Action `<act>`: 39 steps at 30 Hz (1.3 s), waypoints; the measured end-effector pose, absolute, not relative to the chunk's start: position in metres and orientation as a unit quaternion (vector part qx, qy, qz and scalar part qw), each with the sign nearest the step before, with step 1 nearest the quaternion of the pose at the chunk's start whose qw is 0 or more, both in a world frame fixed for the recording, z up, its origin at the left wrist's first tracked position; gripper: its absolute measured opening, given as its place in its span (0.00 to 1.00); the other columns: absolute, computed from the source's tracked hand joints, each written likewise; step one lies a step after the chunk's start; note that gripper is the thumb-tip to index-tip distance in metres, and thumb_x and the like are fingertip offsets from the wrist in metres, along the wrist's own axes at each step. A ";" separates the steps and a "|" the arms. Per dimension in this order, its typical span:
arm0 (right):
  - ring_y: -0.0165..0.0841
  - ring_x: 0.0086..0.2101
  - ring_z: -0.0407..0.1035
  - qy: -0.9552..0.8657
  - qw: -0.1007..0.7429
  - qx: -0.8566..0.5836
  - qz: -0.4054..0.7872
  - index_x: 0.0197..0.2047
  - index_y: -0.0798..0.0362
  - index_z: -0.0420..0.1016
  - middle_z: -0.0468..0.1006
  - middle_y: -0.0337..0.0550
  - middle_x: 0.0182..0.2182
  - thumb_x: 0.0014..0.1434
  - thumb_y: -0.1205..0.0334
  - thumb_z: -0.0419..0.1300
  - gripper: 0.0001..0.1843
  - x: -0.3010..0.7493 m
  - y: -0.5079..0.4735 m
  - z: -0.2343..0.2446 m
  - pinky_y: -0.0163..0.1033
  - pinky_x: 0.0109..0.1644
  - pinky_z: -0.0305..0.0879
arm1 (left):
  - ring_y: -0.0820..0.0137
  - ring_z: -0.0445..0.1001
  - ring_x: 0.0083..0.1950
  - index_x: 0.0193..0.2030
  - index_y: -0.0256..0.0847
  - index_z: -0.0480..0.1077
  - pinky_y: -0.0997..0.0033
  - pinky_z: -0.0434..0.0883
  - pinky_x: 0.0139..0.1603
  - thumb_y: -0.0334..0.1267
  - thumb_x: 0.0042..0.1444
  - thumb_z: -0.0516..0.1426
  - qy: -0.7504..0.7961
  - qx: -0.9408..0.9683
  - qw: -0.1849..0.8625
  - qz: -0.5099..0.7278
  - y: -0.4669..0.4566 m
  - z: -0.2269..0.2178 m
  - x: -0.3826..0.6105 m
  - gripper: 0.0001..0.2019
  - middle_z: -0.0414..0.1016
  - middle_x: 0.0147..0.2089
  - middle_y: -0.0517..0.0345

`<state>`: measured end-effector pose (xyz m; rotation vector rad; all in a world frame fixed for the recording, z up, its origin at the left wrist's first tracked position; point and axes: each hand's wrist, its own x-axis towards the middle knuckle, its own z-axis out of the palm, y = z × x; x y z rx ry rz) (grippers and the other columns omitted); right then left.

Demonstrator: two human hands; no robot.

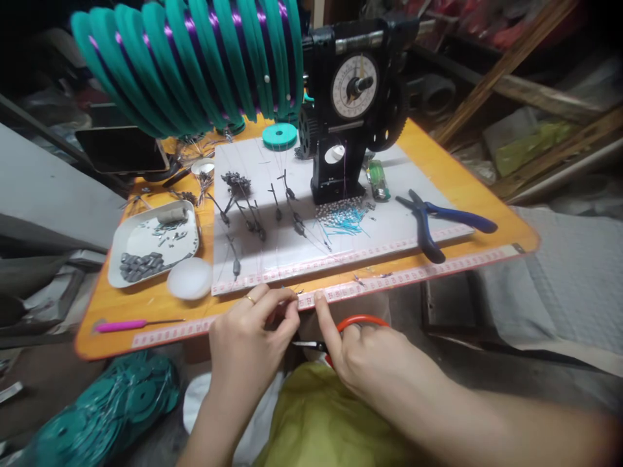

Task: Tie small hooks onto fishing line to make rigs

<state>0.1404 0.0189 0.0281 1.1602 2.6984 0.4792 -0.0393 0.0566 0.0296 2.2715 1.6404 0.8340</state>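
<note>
My left hand (256, 324), with a ring on one finger, is closed in a pinch over the front edge of the table. Whatever thin thing its fingertips hold is too small to make out. My right hand (372, 360) is wrapped round a pair of scissors (363, 320) with red-orange handles, the blades pointing left toward my left hand. Its index finger is stretched out and touches the measuring tape (418, 271) stuck along the table edge. Just behind the fingers lies a white board (287, 259) carrying dark fishing rigs (298, 224) with weights and thin lines.
A black winding machine (338, 110) with a dial carries green spools (195, 65). Blue-handled pliers (428, 227), light-blue pieces with small metal bits (343, 217), a tray of grey weights (153, 243), a white dish (189, 279) and a pink-handled tool (121, 325) lie on the table (506, 220).
</note>
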 end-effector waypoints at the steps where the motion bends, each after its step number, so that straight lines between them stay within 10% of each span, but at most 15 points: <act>1: 0.33 0.14 0.57 0.902 0.089 0.388 0.166 0.63 0.81 0.56 0.67 0.37 0.16 0.48 0.77 0.52 0.38 0.141 0.018 0.028 0.40 0.18 0.37 | 0.74 0.76 0.29 0.34 0.44 0.77 0.76 0.65 0.30 0.34 0.58 0.60 0.565 0.766 0.105 0.289 0.056 0.029 -0.038 0.04 0.78 0.31 0.64; 8: 0.33 0.17 0.66 0.911 -0.049 0.409 0.021 0.66 0.70 0.54 0.74 0.38 0.21 0.58 0.74 0.51 0.32 0.167 0.014 0.036 0.37 0.19 0.48 | 0.75 0.70 0.27 0.33 0.43 0.77 0.76 0.62 0.27 0.31 0.57 0.59 0.567 0.716 0.178 0.366 0.048 0.031 -0.035 0.05 0.74 0.29 0.62; 13: 0.30 0.22 0.69 0.823 -0.224 0.462 -0.241 0.49 0.53 0.69 0.76 0.35 0.24 0.68 0.51 0.55 0.15 0.164 0.001 0.033 0.33 0.26 0.59 | 0.72 0.73 0.35 0.34 0.42 0.75 0.75 0.70 0.35 0.29 0.58 0.59 0.497 0.637 0.310 0.501 0.024 0.033 -0.035 0.05 0.74 0.34 0.59; 18: 0.31 0.19 0.63 0.776 -0.210 0.479 -0.353 0.46 0.53 0.72 0.70 0.33 0.19 0.66 0.39 0.53 0.24 0.136 -0.007 0.022 0.34 0.25 0.56 | 0.73 0.74 0.38 0.35 0.45 0.75 0.77 0.71 0.40 0.28 0.58 0.60 0.493 0.575 0.352 0.550 -0.002 0.026 -0.040 0.06 0.75 0.34 0.62; 39: 0.29 0.22 0.60 0.693 -0.139 0.444 -0.551 0.41 0.50 0.70 0.68 0.32 0.21 0.66 0.46 0.56 0.16 0.121 -0.008 0.037 0.32 0.27 0.55 | 0.74 0.74 0.37 0.36 0.43 0.75 0.76 0.71 0.39 0.26 0.57 0.61 0.515 0.611 0.280 0.531 -0.016 0.022 -0.051 0.06 0.76 0.33 0.62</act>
